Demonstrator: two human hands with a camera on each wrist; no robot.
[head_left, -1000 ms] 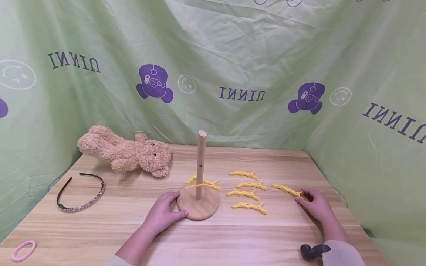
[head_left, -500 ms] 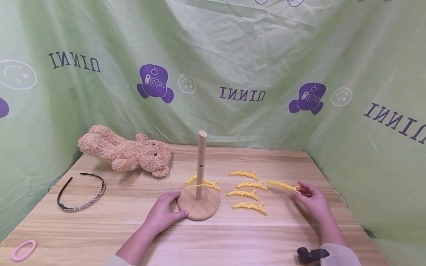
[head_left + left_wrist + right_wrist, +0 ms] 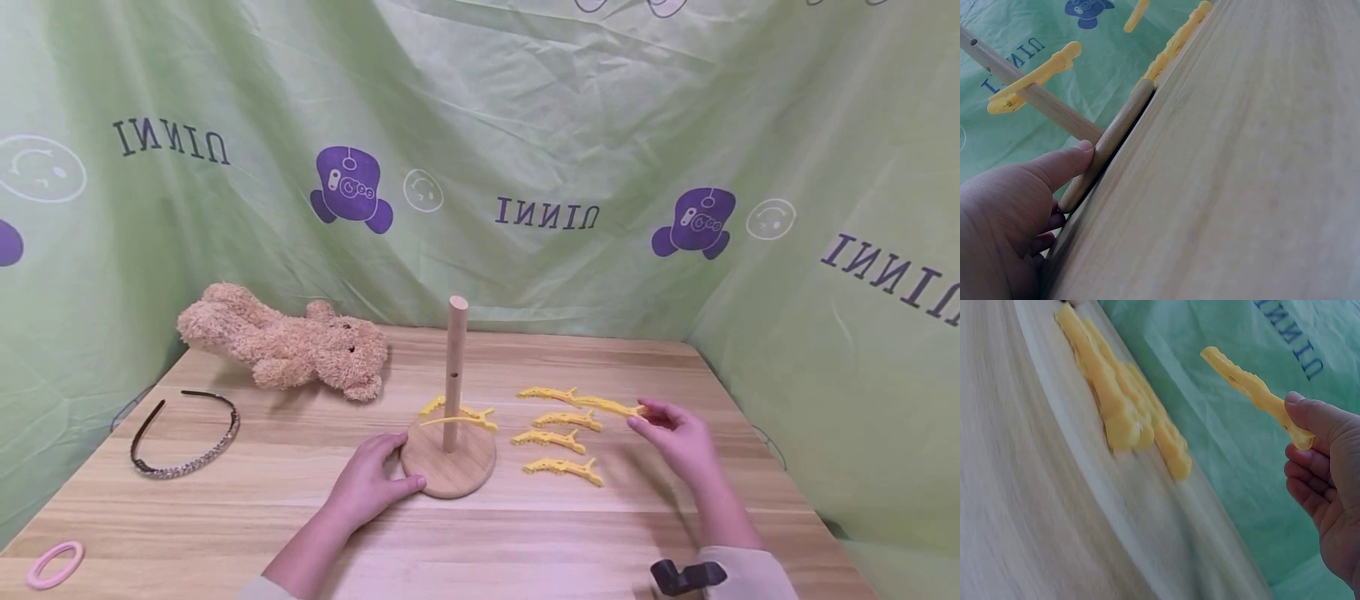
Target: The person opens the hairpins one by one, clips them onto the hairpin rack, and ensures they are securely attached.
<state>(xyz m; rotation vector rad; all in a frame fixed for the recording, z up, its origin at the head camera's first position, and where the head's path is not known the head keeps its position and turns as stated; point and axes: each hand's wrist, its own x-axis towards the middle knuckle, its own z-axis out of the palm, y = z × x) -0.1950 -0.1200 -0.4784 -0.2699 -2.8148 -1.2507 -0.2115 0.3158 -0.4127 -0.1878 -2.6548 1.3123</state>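
Four yellow clips (image 3: 547,438) lie on the table (image 3: 600,542) toward 3 o'clock from the wooden stand (image 3: 448,479). With my right hand (image 3: 678,437) I pinch another clip (image 3: 1250,389) by its forked end, above the table at 2 o'clock. My left hand (image 3: 367,483) grips the base's rim at 9 o'clock. One further clip (image 3: 1050,68) straddles the post (image 3: 455,350). Past my left hand, a plush bear (image 3: 288,346) lies at 10 o'clock, a headband (image 3: 180,471) at 9.

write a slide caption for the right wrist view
Right grip pinching a yellow clip in midair, with other yellow clips lying on the wood-grain tabletop.
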